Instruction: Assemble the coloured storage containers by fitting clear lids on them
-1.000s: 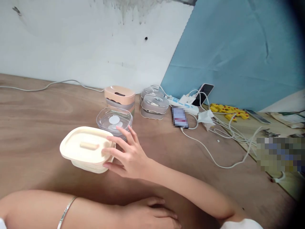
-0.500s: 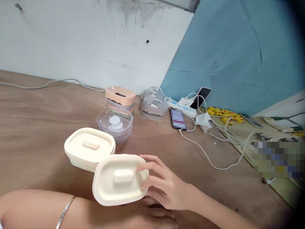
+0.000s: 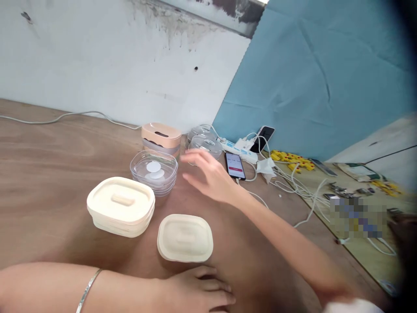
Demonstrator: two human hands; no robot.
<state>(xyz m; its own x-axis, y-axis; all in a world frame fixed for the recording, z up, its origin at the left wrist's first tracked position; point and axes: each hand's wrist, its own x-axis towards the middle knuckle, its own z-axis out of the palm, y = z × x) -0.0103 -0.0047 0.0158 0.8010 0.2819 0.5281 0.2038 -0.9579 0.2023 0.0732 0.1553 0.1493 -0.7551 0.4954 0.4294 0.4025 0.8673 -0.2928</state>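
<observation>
My right hand (image 3: pixel 208 176) hovers over the table just right of a stack of clear plastic boxes (image 3: pixel 154 174) with white round labels, its fingers apart and nothing in them. Behind its fingertips are grey translucent lidded boxes (image 3: pixel 205 145), partly hidden. My left hand (image 3: pixel 198 289) lies flat near the table's front edge, fingers spread, with a silver bangle (image 3: pixel 87 289) on that forearm. Just above it a cream lid (image 3: pixel 185 238) with a raised middle bar lies on the table. To the left sits a stack of cream lids (image 3: pixel 120 204).
A peach-topped box (image 3: pixel 161 134) stands near the wall. At the right are a power strip (image 3: pixel 239 150), a lit phone (image 3: pixel 234 166), another phone (image 3: pixel 263 138), loose white cables (image 3: pixel 293 187), a crumpled tissue (image 3: pixel 266 166) and yellow pieces (image 3: pixel 291 160).
My right hand has let go of the cream lid, which now lies on the table, and moved up and away toward the clear boxes. My left hand stays flat. The view has shifted slightly.
</observation>
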